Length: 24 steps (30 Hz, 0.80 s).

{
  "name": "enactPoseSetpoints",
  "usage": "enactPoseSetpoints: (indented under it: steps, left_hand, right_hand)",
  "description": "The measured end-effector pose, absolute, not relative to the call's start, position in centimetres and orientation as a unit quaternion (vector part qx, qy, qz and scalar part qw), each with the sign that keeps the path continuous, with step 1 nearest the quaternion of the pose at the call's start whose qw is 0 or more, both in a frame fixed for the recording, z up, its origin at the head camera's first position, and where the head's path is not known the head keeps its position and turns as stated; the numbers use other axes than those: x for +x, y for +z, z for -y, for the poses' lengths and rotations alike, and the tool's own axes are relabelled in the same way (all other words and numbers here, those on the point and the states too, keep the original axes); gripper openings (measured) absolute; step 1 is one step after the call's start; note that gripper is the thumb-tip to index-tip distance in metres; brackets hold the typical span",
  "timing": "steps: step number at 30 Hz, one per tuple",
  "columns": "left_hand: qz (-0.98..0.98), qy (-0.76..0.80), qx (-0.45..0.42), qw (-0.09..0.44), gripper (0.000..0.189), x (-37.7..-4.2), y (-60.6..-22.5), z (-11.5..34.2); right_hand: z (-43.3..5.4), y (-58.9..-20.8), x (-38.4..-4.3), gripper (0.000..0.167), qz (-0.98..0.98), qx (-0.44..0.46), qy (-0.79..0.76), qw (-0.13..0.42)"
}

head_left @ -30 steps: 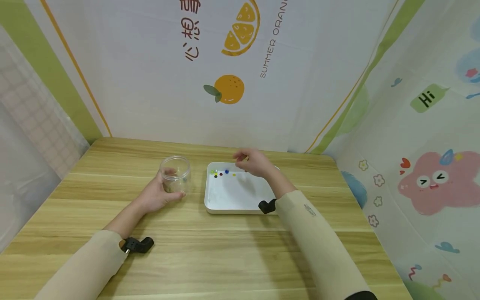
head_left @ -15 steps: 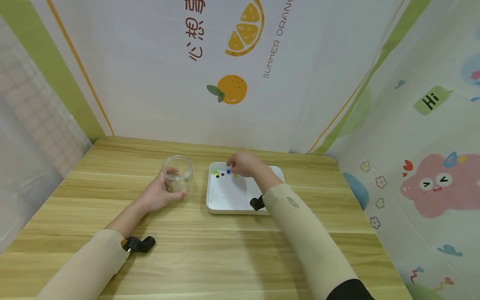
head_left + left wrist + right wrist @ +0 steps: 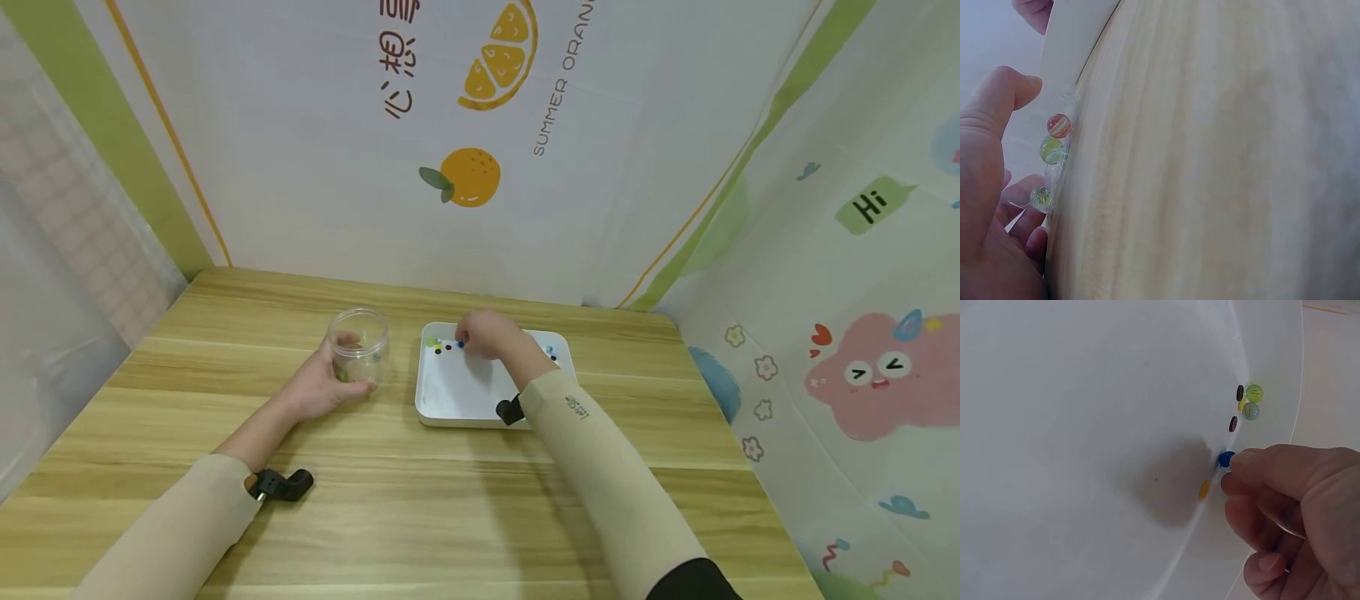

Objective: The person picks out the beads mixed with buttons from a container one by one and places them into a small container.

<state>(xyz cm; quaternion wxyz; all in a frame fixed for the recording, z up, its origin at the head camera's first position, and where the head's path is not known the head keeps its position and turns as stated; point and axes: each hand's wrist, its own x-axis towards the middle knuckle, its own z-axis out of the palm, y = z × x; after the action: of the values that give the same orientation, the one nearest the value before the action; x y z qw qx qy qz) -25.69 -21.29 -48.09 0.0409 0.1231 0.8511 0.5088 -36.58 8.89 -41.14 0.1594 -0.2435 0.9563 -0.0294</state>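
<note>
1. One blue marble [image 3: 1226, 460] is pinched at the fingertips of the right hand [image 3: 1310, 506], as I read the wrist feed; the white tray [image 3: 457, 392] lies under those fingers.
2. Just beside them I see a yellow piece [image 3: 1204, 490]; to their left come a dark red piece [image 3: 1233, 424], a yellow-green marble [image 3: 1254, 393] and a pale marble [image 3: 1252, 412].
3. To their right, also in the tray, small blue pieces [image 3: 551, 350] sit, too tiny for me to identify.
4. My other side: the left hand [image 3: 318, 387] has its fingers curled round a clear jar [image 3: 358, 356]; between them I make out a red-streaked marble [image 3: 1059, 125] and two green marbles [image 3: 1051, 150].
</note>
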Motion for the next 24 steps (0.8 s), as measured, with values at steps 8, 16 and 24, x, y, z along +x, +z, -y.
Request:
enactPoseSetpoints:
  steps: [8,16,24]
  left_hand:
    - [-0.855,0.503,0.121,0.039,0.092,-25.6,-47.9,21.2]
    - [-0.851,0.509,0.122,0.036,0.09,-25.4,-47.9,21.2]
    - [-0.848,0.514,0.122,0.036,0.091,-25.5,-47.9,21.2]
  right_hand:
    - [-9.1,-41.1,-36.4,0.024,-0.953,-0.246,-0.048,0.167]
    - [-9.7,-40.9,-35.8,0.017,-0.944,-0.269,-0.056,0.182]
    - [-10.9,-39.8,-35.6,0.021,-0.937,-0.263,-0.139,0.182]
